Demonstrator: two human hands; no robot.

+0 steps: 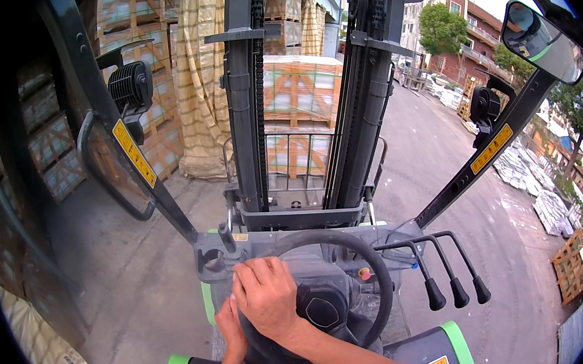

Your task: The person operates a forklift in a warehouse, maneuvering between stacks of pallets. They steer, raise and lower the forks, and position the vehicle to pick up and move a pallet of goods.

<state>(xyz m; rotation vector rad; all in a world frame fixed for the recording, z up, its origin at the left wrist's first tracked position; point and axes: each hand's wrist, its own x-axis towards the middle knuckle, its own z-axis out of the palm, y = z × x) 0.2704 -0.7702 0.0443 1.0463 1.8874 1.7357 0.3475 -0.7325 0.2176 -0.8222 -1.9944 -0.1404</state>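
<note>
I sit at the controls of a forklift with a black steering wheel (381, 271). My right hand (268, 296) reaches across to the wheel's left side, its fingers curled over the rim. Just below and left of it, my left hand (231, 329) is closed at the same part of the rim, partly covered by the right. Whether a knob sits under the fingers is hidden. Right of the wheel stand three black-knobbed control levers (459, 292), untouched. A short lever (226, 237) rises from the dashboard beyond my hands, and a red button (364, 273) shows behind the wheel.
The forklift's mast (246, 109) stands ahead. Behind it are stacked wooden crates (297, 88) and a hanging tan tarp (201, 79). More crates (53, 154) line the left. A paved lane (434, 149) runs along the right, bordered by stacked slabs (550, 211) and wooden pallets (576, 268).
</note>
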